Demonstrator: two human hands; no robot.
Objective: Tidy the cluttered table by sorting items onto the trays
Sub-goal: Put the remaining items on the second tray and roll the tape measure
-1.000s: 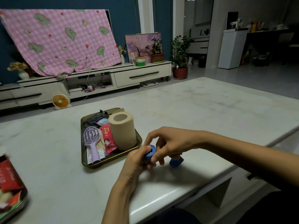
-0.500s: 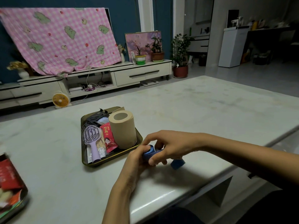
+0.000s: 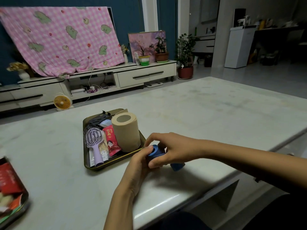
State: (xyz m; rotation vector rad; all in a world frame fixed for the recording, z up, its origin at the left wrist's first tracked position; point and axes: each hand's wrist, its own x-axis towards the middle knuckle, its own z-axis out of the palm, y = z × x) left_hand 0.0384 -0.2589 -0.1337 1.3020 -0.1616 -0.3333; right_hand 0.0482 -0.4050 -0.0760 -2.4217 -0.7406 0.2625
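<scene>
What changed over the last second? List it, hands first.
The right hand has lowered from an arched pose and closed its fingers round the blue roll, thumb now in front. The left hand keeps gripping the roll from the left, and the roll has hardly shifted. Unchanged: the second blue piece under the right hand, and the tray with its paper roll and hairbrush.
</scene>
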